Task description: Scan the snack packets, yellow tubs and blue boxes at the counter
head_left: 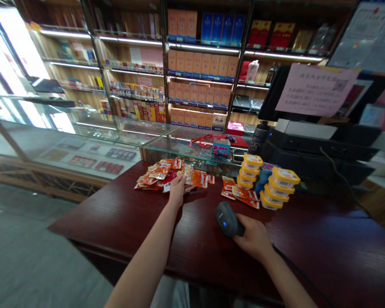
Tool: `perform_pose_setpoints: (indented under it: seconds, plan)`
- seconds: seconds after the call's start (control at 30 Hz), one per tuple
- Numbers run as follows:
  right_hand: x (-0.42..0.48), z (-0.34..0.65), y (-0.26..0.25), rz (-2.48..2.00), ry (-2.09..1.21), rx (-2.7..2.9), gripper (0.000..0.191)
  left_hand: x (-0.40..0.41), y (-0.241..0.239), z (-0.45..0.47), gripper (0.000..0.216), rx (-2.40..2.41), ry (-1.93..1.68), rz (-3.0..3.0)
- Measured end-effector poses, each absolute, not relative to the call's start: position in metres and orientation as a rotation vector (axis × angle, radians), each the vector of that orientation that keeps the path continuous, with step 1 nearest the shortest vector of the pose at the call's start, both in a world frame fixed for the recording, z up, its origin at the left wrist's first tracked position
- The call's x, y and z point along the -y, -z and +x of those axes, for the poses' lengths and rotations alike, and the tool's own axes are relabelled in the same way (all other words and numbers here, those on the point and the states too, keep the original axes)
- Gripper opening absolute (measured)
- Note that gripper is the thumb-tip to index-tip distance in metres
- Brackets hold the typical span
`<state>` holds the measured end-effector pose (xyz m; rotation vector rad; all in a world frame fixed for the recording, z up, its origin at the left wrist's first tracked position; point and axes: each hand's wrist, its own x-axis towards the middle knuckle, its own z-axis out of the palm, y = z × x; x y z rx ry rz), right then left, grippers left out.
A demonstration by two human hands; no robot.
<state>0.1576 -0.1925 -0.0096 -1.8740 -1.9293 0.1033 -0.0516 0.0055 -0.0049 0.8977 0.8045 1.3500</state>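
Note:
My right hand (255, 237) is wrapped round the handle of a dark barcode scanner (227, 219) with a blue light, held just above the dark red counter (122, 218). My left hand (179, 188) reaches forward and rests on a heap of orange and red snack packets (162, 173), its fingers closing on one packet at the heap's near edge. A smaller group of orange packets (240, 194) lies to the right of the scanner's head.
Two stacks of yellow-lidded tubs (277, 188) stand at the right. Behind them sit a black bottle (258, 137), a black register with a pink notice (314, 92), and a glass display case (192, 149). Shelves of boxed goods (199, 64) fill the back wall.

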Motion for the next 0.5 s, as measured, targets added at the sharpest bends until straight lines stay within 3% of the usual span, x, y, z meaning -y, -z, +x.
perform_pose_setpoints:
  seconds: [0.13, 0.27, 0.5]
  plan:
    - [0.185, 0.140, -0.019, -1.818, -0.181, 1.923, 0.024, -0.007, 0.010, -0.052, 0.018, -0.798, -1.321, 0.927]
    - [0.178, 0.123, -0.040, -1.744, -0.207, 1.947, 0.032, -0.007, 0.015, -0.053, 0.022, -0.775, -1.279, 0.979]
    - [0.171, 0.110, -0.044, -1.734, -0.213, 1.909, 0.031, -0.005, 0.016, -0.053, 0.023, -0.803, -1.282, 0.992]
